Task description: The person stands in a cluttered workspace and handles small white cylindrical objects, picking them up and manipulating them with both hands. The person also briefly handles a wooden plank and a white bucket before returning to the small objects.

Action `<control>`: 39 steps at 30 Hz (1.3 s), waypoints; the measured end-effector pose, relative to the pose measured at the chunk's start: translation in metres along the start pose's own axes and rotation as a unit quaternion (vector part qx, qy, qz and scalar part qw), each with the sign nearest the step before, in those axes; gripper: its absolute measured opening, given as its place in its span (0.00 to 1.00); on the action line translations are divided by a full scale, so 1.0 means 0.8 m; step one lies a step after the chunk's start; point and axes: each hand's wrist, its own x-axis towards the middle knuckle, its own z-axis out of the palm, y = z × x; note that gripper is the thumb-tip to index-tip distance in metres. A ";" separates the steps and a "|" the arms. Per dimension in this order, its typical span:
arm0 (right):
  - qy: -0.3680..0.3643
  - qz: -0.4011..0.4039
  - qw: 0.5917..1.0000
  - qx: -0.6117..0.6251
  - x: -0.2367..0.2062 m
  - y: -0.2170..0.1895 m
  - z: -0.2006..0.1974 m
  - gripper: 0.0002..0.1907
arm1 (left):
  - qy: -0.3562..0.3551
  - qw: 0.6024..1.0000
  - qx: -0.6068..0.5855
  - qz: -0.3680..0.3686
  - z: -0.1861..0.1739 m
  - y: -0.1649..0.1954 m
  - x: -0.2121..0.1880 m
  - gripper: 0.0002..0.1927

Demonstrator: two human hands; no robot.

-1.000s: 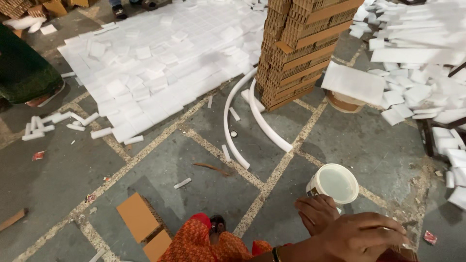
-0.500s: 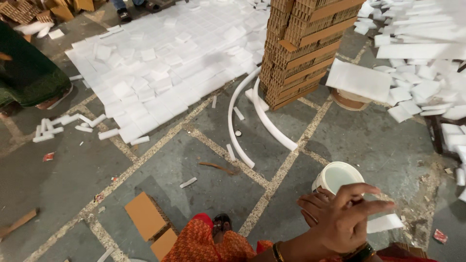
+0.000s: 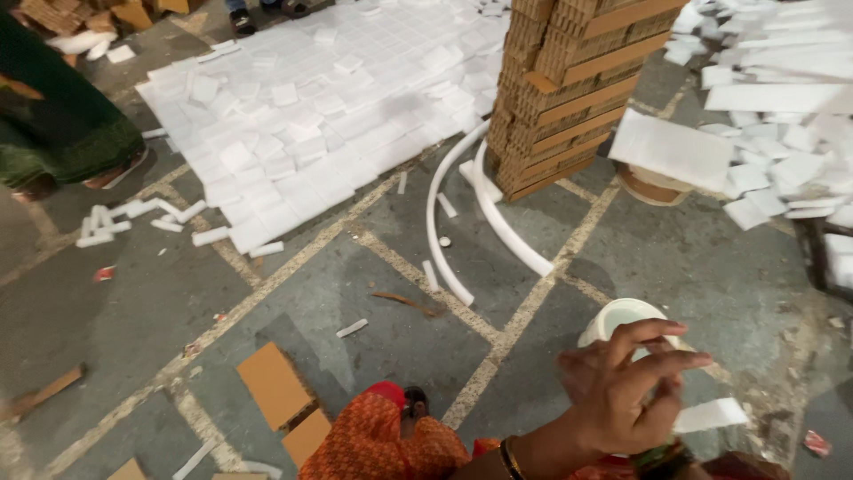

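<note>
My left hand [image 3: 622, 396] hovers at the lower right with its fingers spread and nothing visible in them. Just behind its fingertips stands a white round cup-like container [image 3: 613, 318] on the floor. A white foam strip [image 3: 715, 414] sticks out to the right from under the hand. My right hand is hidden beneath the left; only a dark green bangle [image 3: 662, 458] shows there, so its hold is unclear. My orange clothing [image 3: 382, 444] fills the bottom edge.
A tall stack of corrugated cardboard [image 3: 569, 89] stands ahead, with curved white foam strips [image 3: 444, 240] at its foot. Foam squares [image 3: 329, 133] cover the floor at the back left, more foam [image 3: 782, 116] lies right. Cardboard pieces [image 3: 275, 382] lie close by. A person in green [image 3: 53, 124] sits left.
My left hand has lifted off my foot and spread its fingers. The white foam strip has come into view under it.
</note>
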 end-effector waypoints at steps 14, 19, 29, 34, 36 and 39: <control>0.160 0.103 0.936 0.295 0.027 0.032 -0.125 0.11 | 0.055 0.993 0.100 -0.017 -0.021 -0.026 0.013 0.14; 0.173 0.073 0.912 0.364 0.030 0.038 -0.127 0.11 | 0.077 0.994 0.067 -0.034 -0.027 -0.047 0.018 0.12; 0.184 0.063 0.922 0.336 0.042 0.036 -0.138 0.14 | 0.094 0.962 -0.222 -0.129 -0.039 -0.090 0.021 0.12; 0.145 0.130 0.869 0.455 0.037 0.051 -0.131 0.16 | 0.072 0.953 -0.265 -0.128 -0.045 -0.104 0.018 0.18; 0.144 0.144 0.858 0.472 0.032 0.055 -0.131 0.17 | 0.067 0.951 -0.277 -0.120 -0.046 -0.107 0.016 0.21; 0.156 0.127 0.852 0.484 0.030 0.055 -0.129 0.18 | 0.051 0.958 -0.236 -0.155 -0.046 -0.111 0.012 0.20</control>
